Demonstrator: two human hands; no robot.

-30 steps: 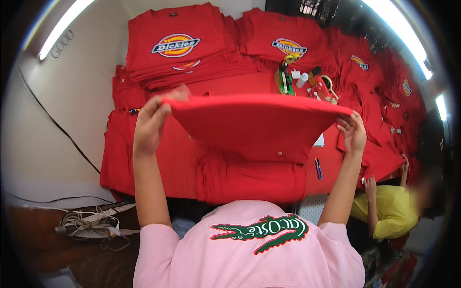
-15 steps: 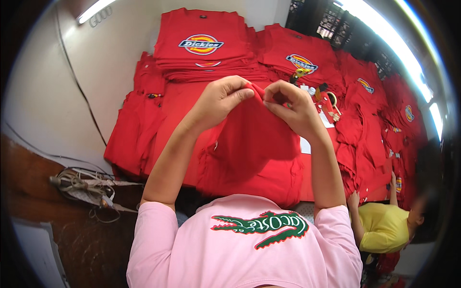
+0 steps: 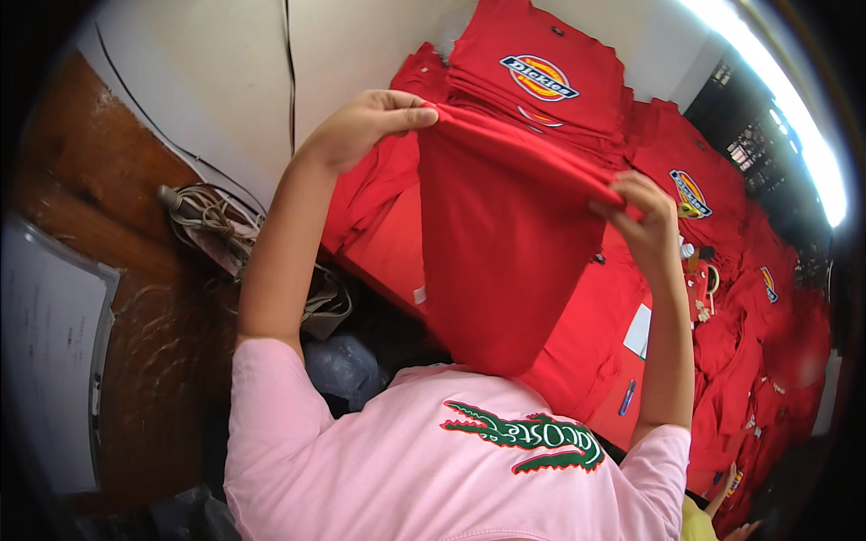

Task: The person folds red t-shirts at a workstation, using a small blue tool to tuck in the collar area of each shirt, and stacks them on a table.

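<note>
Red cloth (image 3: pixel 514 243) at frame centre, pinched firmly at its upper corners by left hand (image 3: pixel 361 128) and right hand (image 3: pixel 647 214), apparently to stretch the top edge; folded red shirts (image 3: pixel 539 54) stacked upper centre.

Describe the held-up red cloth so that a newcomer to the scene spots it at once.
Start at the red tabletop before the wearer of the pink short-sleeved shirt. Mid-view, the left hand and right hand hold up a red fabric piece by its upper edge. Unlike the emblem-printed red shirts stacked beyond, it hangs down, its visible side plain.
</note>
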